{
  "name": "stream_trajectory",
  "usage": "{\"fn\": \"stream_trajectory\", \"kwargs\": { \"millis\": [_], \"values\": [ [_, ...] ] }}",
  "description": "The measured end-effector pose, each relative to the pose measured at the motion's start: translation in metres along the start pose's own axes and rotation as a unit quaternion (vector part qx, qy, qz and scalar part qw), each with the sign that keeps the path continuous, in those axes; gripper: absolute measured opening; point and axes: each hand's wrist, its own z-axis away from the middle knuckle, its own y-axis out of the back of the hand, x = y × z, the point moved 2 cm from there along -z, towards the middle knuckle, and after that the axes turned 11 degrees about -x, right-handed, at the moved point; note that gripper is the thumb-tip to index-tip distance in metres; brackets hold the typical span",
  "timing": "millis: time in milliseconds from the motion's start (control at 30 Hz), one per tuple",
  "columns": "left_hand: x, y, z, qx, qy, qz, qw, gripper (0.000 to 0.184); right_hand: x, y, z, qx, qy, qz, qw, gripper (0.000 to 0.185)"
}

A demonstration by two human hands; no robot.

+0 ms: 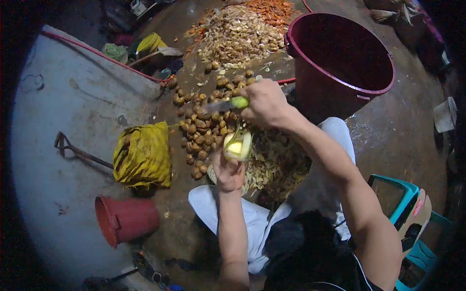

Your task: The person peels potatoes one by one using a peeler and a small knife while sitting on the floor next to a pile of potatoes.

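My right hand [267, 104] grips a knife by its green handle [240, 102]. The blade is blurred and points left, above the vegetable. My left hand [229, 173] holds up a partly peeled vegetable [237, 147], pale green-white with a yellow patch; its exact kind is not clear. A thin strip of peel seems to hang between the vegetable and the knife hand. Brown, round potatoes [199, 138] lie heaped on the wet floor just beyond my left hand. Below both hands, between my legs, is a pile of pale peelings [264, 169].
A large maroon tub [315, 72] stands at the upper right. Farther off lie heaps of pale peelings [238, 36] and orange scraps [272, 10]. To the left are a yellow sack [143, 155], a red bucket [128, 220] and a metal handle [87, 155]. A teal plastic frame [410, 194] stands right.
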Motion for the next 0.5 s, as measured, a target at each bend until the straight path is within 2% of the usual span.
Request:
{"fn": "stream_trajectory", "kwargs": {
  "millis": [67, 100, 167, 200, 233, 300, 367, 400, 433, 500],
  "values": [
    [-0.005, 0.0, 0.002, 0.013, -0.005, 0.061, 0.998, 0.08, 0.037, -0.024, -0.015, 0.043, -0.06, -0.086, 0.994, 0.035],
    [-0.006, -0.001, 0.002, 0.018, -0.008, 0.092, 0.996, 0.083, 0.047, -0.035, -0.018, 0.044, -0.06, -0.085, 0.994, 0.035],
    [-0.003, -0.001, 0.002, 0.001, -0.012, 0.117, 0.993, 0.081, 0.063, -0.049, -0.023, 0.052, -0.071, -0.183, 0.979, 0.035],
    [-0.001, 0.001, 0.003, 0.025, -0.004, 0.076, 0.997, 0.08, 0.031, -0.021, -0.011, 0.012, -0.038, -0.127, 0.991, 0.034],
    [0.0, -0.004, 0.002, 0.041, -0.005, 0.038, 0.998, 0.077, 0.015, -0.013, -0.004, 0.012, -0.006, -0.104, 0.994, 0.032],
    [0.0, -0.008, 0.0, 0.061, -0.005, 0.0, 0.998, 0.074, -0.018, 0.014, 0.01, -0.005, -0.001, 0.008, 1.0, 0.032],
    [0.002, -0.009, 0.0, 0.019, -0.047, 0.022, 0.998, 0.072, 0.008, 0.001, 0.0, 0.071, -0.009, -0.045, 0.996, 0.033],
    [0.003, -0.016, -0.001, 0.022, -0.049, 0.11, 0.992, 0.072, 0.028, -0.012, -0.009, 0.061, -0.05, -0.041, 0.996, 0.036],
    [0.006, -0.02, -0.001, 0.021, -0.049, 0.11, 0.993, 0.072, 0.037, -0.024, -0.012, 0.062, -0.049, -0.04, 0.996, 0.036],
    [0.009, -0.029, -0.007, -0.045, -0.003, 0.189, 0.981, 0.076, 0.049, -0.039, -0.017, -0.003, -0.086, -0.176, 0.981, 0.037]
  ]
}}
